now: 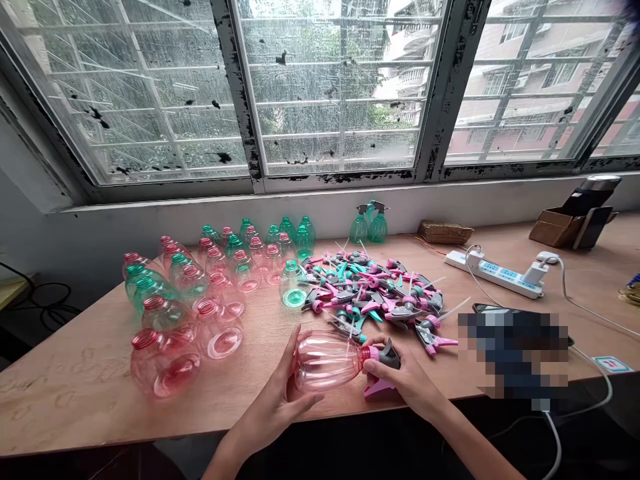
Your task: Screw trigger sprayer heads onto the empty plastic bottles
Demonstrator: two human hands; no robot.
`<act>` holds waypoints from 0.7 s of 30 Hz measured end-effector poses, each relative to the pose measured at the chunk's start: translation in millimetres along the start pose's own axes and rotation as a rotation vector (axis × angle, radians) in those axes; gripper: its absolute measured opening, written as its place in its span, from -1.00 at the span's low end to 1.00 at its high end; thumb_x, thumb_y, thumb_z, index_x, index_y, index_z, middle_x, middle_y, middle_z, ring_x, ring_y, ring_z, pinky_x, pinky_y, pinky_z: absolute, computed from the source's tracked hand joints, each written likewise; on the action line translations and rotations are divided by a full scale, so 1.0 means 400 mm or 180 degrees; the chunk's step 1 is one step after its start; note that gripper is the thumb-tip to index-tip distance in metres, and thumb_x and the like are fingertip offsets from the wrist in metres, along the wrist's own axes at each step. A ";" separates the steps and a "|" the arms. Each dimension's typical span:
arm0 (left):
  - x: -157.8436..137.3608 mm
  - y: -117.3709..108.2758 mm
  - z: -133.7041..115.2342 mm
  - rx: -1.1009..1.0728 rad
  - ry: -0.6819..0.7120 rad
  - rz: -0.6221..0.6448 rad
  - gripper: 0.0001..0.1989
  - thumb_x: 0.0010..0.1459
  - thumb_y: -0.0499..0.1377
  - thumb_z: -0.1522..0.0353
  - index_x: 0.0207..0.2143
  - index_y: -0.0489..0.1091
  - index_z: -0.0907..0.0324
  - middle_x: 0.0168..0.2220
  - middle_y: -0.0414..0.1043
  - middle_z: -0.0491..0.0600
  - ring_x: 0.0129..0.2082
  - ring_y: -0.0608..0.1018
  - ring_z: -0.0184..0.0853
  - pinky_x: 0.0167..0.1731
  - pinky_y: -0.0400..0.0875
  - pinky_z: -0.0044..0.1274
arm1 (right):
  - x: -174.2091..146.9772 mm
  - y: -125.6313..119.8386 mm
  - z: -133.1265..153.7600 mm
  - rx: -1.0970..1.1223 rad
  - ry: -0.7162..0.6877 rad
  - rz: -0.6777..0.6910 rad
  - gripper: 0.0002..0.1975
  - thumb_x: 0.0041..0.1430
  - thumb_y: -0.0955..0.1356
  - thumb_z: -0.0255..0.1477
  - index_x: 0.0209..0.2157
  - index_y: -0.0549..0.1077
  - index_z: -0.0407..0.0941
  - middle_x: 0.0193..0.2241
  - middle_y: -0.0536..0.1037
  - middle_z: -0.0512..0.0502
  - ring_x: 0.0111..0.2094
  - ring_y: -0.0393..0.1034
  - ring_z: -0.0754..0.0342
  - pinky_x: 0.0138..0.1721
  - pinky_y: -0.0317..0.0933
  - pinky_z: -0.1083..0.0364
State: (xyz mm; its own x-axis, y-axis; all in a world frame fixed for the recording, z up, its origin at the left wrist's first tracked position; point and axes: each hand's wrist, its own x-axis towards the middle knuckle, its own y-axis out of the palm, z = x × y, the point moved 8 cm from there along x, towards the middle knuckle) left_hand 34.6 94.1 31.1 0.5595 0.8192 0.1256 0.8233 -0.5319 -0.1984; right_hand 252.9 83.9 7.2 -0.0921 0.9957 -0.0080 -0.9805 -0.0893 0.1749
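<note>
A clear pink spray bottle (327,363) lies sideways between my hands, just above the table's front edge. My left hand (280,387) is around its base, thumb below and fingers behind. At the neck, my right hand (400,380) grips the grey and pink spray head (387,355), whose pink trigger points down. The spray head sits on the bottle's mouth; whether it is fully screwed on I cannot tell. Right behind the bottle spreads a pile of loose spray heads (373,287) in pink, teal and grey, with thin white tubes.
Several open pink bottles (165,363) and green bottles (303,240) stand at the left and back. Two green bottles with spray heads (377,227) are by the wall. A white power strip (495,273), a brown basket (445,232) and a phone (520,320) with cables occupy the right.
</note>
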 end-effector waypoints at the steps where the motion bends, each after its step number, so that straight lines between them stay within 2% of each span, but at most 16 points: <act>1: -0.001 0.001 -0.005 0.0020 0.0044 0.0000 0.00 0.27 0.27 0.29 0.43 -0.43 -0.25 0.50 -0.19 -0.02 0.43 0.10 -0.07 0.40 -0.09 -0.16 | 0.000 0.002 0.002 -0.0002 -0.0006 0.0022 -0.56 0.05 0.56 -0.18 -0.17 0.41 -0.10 -0.49 0.55 0.07 -0.46 0.44 0.08 -0.34 0.31 0.09; 4: -0.004 -0.002 -0.002 0.0051 -0.0041 -0.0044 0.05 0.24 0.30 0.27 0.42 -0.47 -0.25 0.51 -0.23 -0.05 0.46 -0.02 -0.10 0.41 -0.18 -0.19 | -0.002 0.005 0.008 -0.0031 -0.0044 0.0055 -0.58 0.06 0.56 -0.18 -0.18 0.42 -0.10 -0.49 0.53 0.07 -0.45 0.44 0.08 -0.33 0.31 0.09; 7: -0.005 -0.006 0.012 -0.0011 -0.0173 -0.0068 0.06 0.21 0.33 0.24 0.44 -0.43 -0.18 0.51 -0.24 -0.04 0.47 -0.08 -0.08 0.42 -0.22 -0.22 | -0.004 0.003 0.009 -0.0062 -0.0066 0.0031 -0.58 0.05 0.56 -0.18 -0.20 0.43 -0.11 -0.48 0.54 0.07 -0.45 0.43 0.09 -0.34 0.31 0.10; 10: -0.005 -0.004 0.023 -0.0069 -0.0226 -0.0014 0.02 0.24 0.31 0.24 0.45 -0.39 -0.13 0.49 -0.14 0.04 0.43 0.08 -0.04 0.40 -0.04 -0.20 | -0.001 -0.001 0.001 -0.0019 -0.0051 0.0020 -0.58 0.05 0.56 -0.19 -0.19 0.43 -0.11 -0.48 0.55 0.07 -0.45 0.44 0.11 -0.34 0.32 0.11; 13: -0.005 0.000 0.018 0.0007 -0.0118 0.0011 -0.01 0.27 0.27 0.27 0.44 -0.42 -0.21 0.47 -0.11 0.03 0.34 0.27 -0.07 0.34 0.10 -0.21 | 0.004 -0.004 -0.011 0.0092 -0.0007 0.0026 -0.56 0.07 0.56 -0.20 -0.16 0.41 -0.11 -0.48 0.57 0.05 -0.45 0.45 0.09 -0.36 0.36 0.10; 15: -0.005 0.002 0.009 0.0085 -0.0017 -0.0010 -0.07 0.32 0.22 0.26 0.43 -0.41 -0.27 0.47 -0.09 0.01 0.28 0.34 -0.12 0.32 0.14 -0.22 | 0.005 -0.005 -0.018 0.0126 0.0019 0.0034 -0.55 0.06 0.56 -0.19 -0.14 0.40 -0.11 -0.49 0.57 0.05 -0.46 0.46 0.07 -0.38 0.38 0.09; 18: -0.003 -0.001 0.011 0.0114 -0.0106 -0.0049 -0.02 0.27 0.27 0.24 0.43 -0.41 -0.24 0.43 0.01 0.06 0.24 0.38 -0.11 0.31 0.13 -0.22 | 0.002 -0.004 -0.019 0.0066 0.0018 0.0068 -0.55 0.06 0.56 -0.19 -0.16 0.41 -0.11 -0.50 0.56 0.06 -0.46 0.46 0.07 -0.37 0.38 0.08; 21: 0.002 -0.006 0.021 -0.0021 -0.0304 -0.0038 0.07 0.18 0.35 0.20 0.45 -0.36 -0.10 0.32 0.21 0.14 0.25 0.36 -0.03 0.26 0.20 -0.21 | -0.001 -0.002 -0.012 -0.0060 -0.0053 0.0099 -0.57 0.06 0.56 -0.19 -0.16 0.43 -0.11 -0.49 0.55 0.07 -0.45 0.47 0.09 -0.35 0.36 0.11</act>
State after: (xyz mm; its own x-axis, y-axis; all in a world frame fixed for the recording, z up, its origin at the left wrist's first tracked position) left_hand 32.4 98.0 23.4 0.5382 0.8421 0.0345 0.8306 -0.5231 -0.1909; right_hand 252.7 83.4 2.2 -0.1198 0.9927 0.0134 -0.9804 -0.1204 0.1562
